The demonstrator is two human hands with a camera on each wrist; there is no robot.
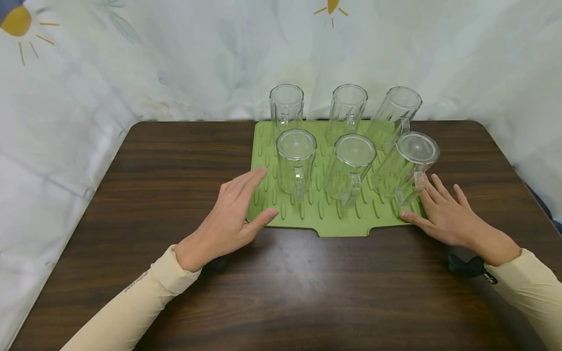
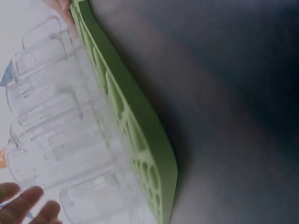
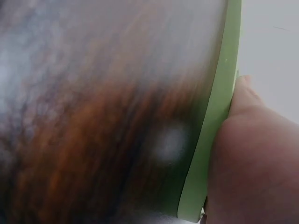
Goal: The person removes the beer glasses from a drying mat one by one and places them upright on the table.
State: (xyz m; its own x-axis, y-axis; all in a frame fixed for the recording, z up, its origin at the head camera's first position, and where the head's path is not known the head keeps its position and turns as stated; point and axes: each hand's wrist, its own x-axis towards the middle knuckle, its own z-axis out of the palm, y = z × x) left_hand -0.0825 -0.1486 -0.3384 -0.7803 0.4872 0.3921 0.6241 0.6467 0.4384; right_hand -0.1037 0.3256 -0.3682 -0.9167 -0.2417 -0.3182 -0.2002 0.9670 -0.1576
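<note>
At eight o'clock in the head view, we find small dark lettering (image 1: 136, 282) along the left sleeve (image 1: 127, 307); we can read no text anywhere.

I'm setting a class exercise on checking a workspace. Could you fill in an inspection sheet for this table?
Surface: dark wood-grain table.
Job's things: green ridged mat bearing six handled glass mugs, in two rows of three, apparently upside down.
Clutter: dark object by the right wrist, too unclear to name.
Grips: left grip, a bare hand, at the mat's left side, contact unclear; right grip, also bare, at its near right corner, thumb over it.
Cables: nothing seen.
Surroundings: pale patterned fabric behind.
</note>
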